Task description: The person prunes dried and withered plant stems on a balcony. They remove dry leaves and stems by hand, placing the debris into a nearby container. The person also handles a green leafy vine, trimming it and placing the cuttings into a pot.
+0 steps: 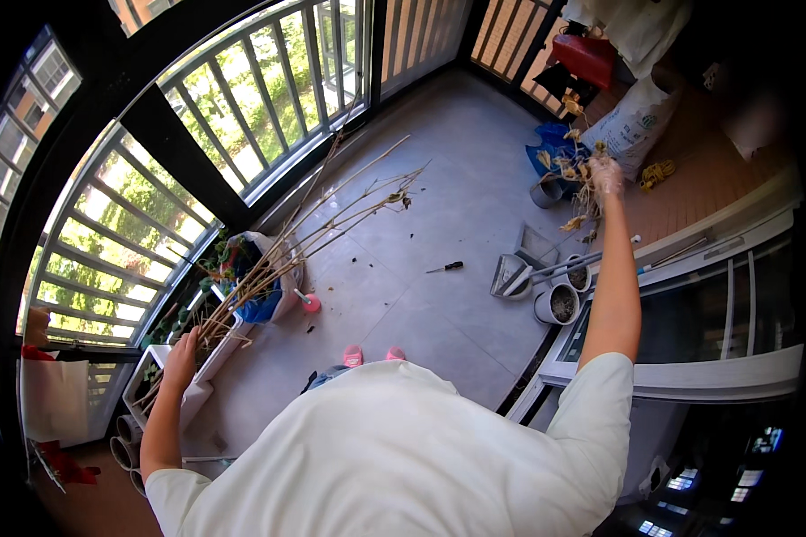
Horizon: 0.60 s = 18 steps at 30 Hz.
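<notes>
My left hand (181,360) is closed round the lower end of a bundle of long dry stalks (282,253). They slant up and away over a white planter box (213,358) and a bag with blue and white sides (287,291). Stretched out to the far right, my right hand (607,176) grips a withered plant (575,183) with curled yellow-brown leaves. Something clear and shiny, like a thin plastic glove, covers that hand. Below the withered plant stands a grey pot (546,191), beside a blue bag (553,148).
A screwdriver (445,268) lies on the grey tiled floor among soil crumbs. At right are a dustpan (510,275), pots of soil (557,305), a white sack (631,125) and yellow rope (657,174). A pink bottle (310,303) stands by the bag. Railings (251,98) edge the left.
</notes>
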Motion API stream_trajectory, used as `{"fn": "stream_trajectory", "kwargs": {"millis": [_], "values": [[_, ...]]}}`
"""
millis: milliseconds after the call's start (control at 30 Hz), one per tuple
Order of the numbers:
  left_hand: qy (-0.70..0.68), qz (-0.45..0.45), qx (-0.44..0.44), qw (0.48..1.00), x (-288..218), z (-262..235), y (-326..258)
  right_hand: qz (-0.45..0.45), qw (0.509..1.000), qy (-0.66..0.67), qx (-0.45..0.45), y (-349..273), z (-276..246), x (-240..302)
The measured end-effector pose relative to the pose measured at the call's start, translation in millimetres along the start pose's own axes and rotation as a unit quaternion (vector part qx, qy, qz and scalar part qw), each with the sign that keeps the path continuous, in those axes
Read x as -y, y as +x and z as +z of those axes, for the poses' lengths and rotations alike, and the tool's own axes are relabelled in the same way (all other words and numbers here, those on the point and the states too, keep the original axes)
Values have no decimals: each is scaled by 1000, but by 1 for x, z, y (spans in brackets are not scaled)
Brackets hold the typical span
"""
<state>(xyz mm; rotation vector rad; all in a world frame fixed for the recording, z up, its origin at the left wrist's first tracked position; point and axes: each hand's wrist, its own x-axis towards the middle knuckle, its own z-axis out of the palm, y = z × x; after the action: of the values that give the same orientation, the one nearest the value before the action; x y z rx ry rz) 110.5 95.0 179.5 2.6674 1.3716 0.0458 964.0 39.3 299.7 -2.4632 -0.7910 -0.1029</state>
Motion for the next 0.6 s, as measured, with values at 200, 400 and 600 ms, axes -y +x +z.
{"fn": "stream_trajectory", "kwargs": {"millis": [200,400,600], "values": [[-1,23,-53,998,-19,5,12,-18,872,418,254,-90,104,33],[-4,72,-59,996,-25,-3,32,241,621,576,474,-160,133,109],[20,58,-62,996,-2,2,26,133,769,424,459,-156,148,110]]}}
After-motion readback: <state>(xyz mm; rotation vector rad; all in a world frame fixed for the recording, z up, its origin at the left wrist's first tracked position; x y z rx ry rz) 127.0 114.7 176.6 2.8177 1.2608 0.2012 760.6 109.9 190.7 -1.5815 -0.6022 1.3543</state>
